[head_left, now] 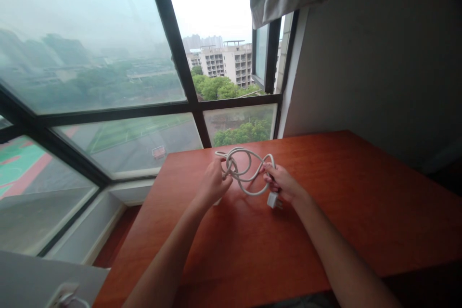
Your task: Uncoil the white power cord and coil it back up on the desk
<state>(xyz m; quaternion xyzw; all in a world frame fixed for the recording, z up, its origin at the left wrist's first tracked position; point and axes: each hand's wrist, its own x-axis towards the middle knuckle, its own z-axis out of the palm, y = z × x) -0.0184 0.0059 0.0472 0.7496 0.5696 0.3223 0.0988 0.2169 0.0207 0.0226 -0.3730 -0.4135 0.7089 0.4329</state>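
The left hand is gripping the looped white cable near the centre of the frame, its fingers curling around the coils. The right hand, right of centre, is pinching the cable between its fingers, and the plug is hanging just below. The loops are spanning both hands over the red-brown tabletop. Windows are occupying the upper left.

Cord btwn hands, over tbl
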